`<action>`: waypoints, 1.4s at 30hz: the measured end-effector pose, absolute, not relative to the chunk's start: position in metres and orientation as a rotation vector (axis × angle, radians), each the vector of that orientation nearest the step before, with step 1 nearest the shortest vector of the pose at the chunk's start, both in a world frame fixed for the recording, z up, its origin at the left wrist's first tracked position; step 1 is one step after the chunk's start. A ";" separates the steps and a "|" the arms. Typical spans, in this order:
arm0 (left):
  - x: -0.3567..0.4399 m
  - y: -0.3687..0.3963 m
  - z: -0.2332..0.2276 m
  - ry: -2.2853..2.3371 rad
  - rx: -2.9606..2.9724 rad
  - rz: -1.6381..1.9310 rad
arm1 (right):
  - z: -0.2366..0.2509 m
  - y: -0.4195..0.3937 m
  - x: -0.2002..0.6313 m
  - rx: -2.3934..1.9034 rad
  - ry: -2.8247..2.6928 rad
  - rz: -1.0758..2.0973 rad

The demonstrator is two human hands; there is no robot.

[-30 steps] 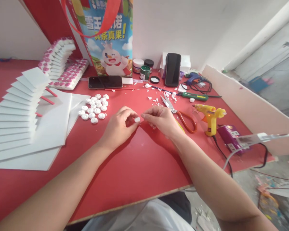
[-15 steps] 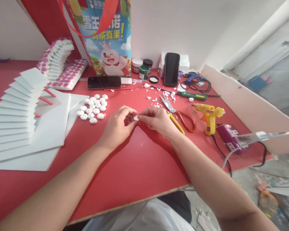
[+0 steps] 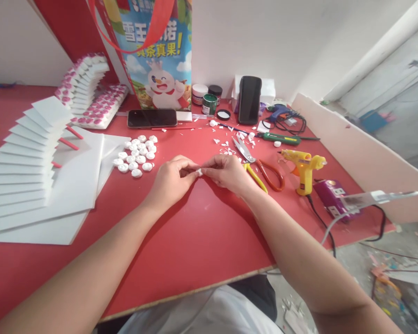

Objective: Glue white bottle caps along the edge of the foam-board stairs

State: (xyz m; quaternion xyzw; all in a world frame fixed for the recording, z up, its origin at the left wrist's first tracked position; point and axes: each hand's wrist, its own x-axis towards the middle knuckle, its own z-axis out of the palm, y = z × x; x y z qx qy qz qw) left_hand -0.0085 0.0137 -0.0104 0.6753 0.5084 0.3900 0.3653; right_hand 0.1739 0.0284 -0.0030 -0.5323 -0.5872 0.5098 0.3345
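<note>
A small white piece (image 3: 199, 172), seemingly like the white rosettes nearby, is pinched between the fingertips of both hands above the red table. My left hand (image 3: 174, 181) is closed on its left side, thumb and fingers together. From the right, my right hand (image 3: 226, 174) grips the same piece between thumb and forefinger. Most of the piece is hidden by the fingers. Several white rosettes (image 3: 136, 173) lie in a cluster left of my left hand. Scissors (image 3: 244, 150) with a red and a yellow handle rest just right of my right hand, among white scraps (image 3: 226, 150).
A yellow glue gun (image 3: 303, 169) stands at right beside a purple box (image 3: 329, 197). A green-handled screwdriver (image 3: 280, 138), paint jars (image 3: 209, 104) and two phones (image 3: 152, 118) are behind. White stepped boards (image 3: 24, 171) occupy the left; a printed bag (image 3: 156, 55) stands at the back.
The fingertips have closed further over the white piece, so less of it shows. Both hands stay in nearly the same place, and the view has shifted slightly.
</note>
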 end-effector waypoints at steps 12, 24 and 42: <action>-0.009 0.015 -0.013 1.323 1.776 1.026 | -0.009 0.028 0.169 -1.445 -1.659 1.082; -0.011 0.012 -0.017 1.251 1.756 0.991 | 0.000 0.026 0.174 -1.403 -1.487 1.381; -0.008 0.010 -0.016 1.259 1.780 0.967 | -0.003 0.027 0.165 -1.492 -1.689 0.999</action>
